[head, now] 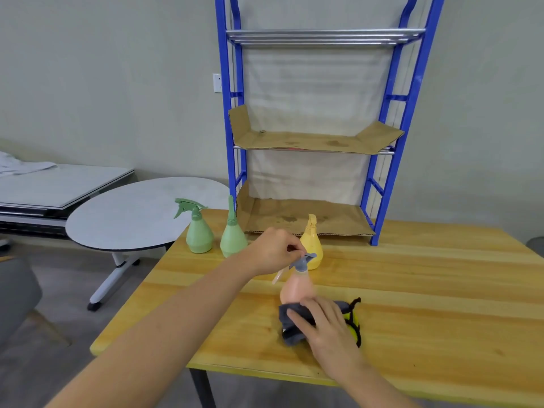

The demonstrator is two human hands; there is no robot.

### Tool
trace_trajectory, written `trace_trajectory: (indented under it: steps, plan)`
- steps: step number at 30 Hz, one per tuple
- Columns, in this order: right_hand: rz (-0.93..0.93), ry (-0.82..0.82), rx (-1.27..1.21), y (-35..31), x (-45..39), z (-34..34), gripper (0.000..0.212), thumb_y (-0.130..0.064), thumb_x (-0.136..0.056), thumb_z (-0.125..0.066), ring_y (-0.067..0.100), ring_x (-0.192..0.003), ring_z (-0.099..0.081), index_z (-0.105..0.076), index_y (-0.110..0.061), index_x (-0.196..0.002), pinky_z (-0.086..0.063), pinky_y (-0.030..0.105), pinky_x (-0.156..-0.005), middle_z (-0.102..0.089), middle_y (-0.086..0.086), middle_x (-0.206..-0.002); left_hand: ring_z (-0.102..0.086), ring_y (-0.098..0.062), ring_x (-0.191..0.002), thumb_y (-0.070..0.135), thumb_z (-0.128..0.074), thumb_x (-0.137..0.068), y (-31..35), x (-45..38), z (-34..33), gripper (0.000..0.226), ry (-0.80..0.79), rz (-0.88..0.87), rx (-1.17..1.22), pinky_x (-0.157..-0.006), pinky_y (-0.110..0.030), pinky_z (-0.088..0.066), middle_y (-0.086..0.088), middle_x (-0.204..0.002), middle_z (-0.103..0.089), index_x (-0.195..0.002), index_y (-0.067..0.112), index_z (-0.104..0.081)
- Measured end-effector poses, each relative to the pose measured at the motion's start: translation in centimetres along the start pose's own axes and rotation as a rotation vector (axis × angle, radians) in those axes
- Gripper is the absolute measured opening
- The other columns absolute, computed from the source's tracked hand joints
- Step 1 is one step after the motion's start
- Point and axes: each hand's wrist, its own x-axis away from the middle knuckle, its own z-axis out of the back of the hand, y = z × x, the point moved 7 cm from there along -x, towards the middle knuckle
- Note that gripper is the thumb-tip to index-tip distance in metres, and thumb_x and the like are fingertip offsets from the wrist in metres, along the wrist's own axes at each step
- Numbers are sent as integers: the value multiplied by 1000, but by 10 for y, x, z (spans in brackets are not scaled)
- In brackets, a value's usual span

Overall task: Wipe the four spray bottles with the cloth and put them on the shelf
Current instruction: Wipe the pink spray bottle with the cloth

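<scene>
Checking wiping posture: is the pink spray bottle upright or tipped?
Upright on the table: the pink spray bottle has its grey head on top, pinched by the left hand; the right hand presses the cloth to its base.

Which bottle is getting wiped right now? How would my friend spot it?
Find the blue shelf at the back of the wooden table. In front of it stand four spray bottles; pick the nearest, the pink bottle. Only it has a grey sprayer, and the cloth touches it.
</scene>
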Motion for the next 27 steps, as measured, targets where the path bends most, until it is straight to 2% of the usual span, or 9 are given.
trace_trajectory:
  steps: [3,6,9,14,19,23,27]
  plan:
    - [-37,-43,21,6,10,-4,69,-18,-70,-79,28,-118,-49,-54,-23,-134,-48,47,-93,-54,5,-126,-62,-6,-83,17,-60,-95,-2,1,-1,22,7,-1,27,-65,-11,-44,7,-96,-76,-100,15,-81]
    - [-31,-36,-9,4,18,6,59,-51,-83,-64,24,-128,-47,-52,-28,-136,-45,46,-99,-53,2,-136,-60,-3,-78,17,-60,-96,-3,0,-3,22,2,-6,26,-62,-8,-41,7,-97,-76,-101,15,-81]
    - [-90,-12,-54,12,20,17,63,-64,-89,-52,19,-130,-47,-53,-24,-137,-41,41,-104,-51,-1,-139,-57,3,-73,18,-59,-96,-3,-1,-3,22,-1,-6,27,-60,-7,-40,6,-96,-76,-102,15,-81]
    - [-202,44,-125,22,19,26,52,-57,-96,-45,14,-122,-51,-61,-18,-126,-42,33,-102,-57,-5,-131,-58,2,-75,18,-60,-96,-3,0,-3,22,0,3,34,-60,-6,-41,5,-97,-76,-102,16,-81]
    - [-291,166,-188,28,12,33,36,-46,-100,-44,8,-101,-61,-67,-20,-93,-47,31,-92,-67,-9,-108,-59,0,-77,18,-60,-96,-3,0,-4,22,-5,8,25,-64,-11,-41,5,-97,-76,-103,16,-81]
    - [-280,201,-122,27,6,30,37,-40,-101,-41,11,-90,-63,-69,-18,-92,-46,30,-85,-69,-9,-97,-60,0,-80,18,-61,-96,-5,1,-5,21,1,14,38,-65,-10,-42,5,-97,-77,-102,17,-81]
    - [-305,196,-97,30,5,23,50,-41,-103,-27,13,-86,-65,-68,-16,-90,-42,27,-84,-69,-7,-95,-62,0,-80,19,-61,-96,-5,2,-6,20,5,13,46,-65,-10,-42,5,-96,-77,-102,18,-81]
